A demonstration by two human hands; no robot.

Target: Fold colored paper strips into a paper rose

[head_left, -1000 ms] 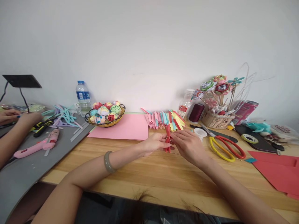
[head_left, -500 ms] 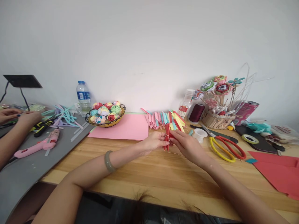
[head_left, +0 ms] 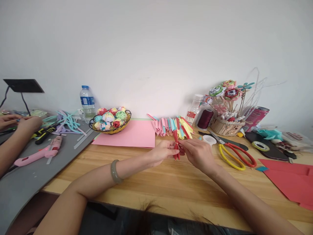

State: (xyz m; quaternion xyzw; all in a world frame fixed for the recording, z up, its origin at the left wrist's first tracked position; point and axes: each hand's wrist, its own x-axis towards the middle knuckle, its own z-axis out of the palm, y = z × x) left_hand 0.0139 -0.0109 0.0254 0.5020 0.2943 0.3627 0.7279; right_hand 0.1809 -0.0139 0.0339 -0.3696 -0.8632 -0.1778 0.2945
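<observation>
Near the middle of the wooden table, my left hand [head_left: 161, 151] pinches a folded red paper piece [head_left: 176, 153] from its left side. A light thread is wrapped round the narrow waist of the paper, which stands roughly upright. My right hand [head_left: 199, 152] is closed at the paper's right side, its fingertips at the thread. Part of the thread trails to the right below the hands. Just behind them lies a row of pleated paper pieces [head_left: 164, 126] in pink, blue, yellow and red. A white spool [head_left: 209, 140] rests beyond my right hand.
Pink sheets [head_left: 129, 137] and a basket of paper flowers [head_left: 111, 131] sit left of centre. Scissors [head_left: 234, 153], a thread cone [head_left: 205, 118] and red paper [head_left: 288, 179] are on the right. At the far left, another person's hands [head_left: 30, 124] work near a pink glue gun [head_left: 39, 155].
My right hand has shifted slightly, its fingers now more bunched beside the knot. The red paper has moved a little to the right and tilted slightly.
</observation>
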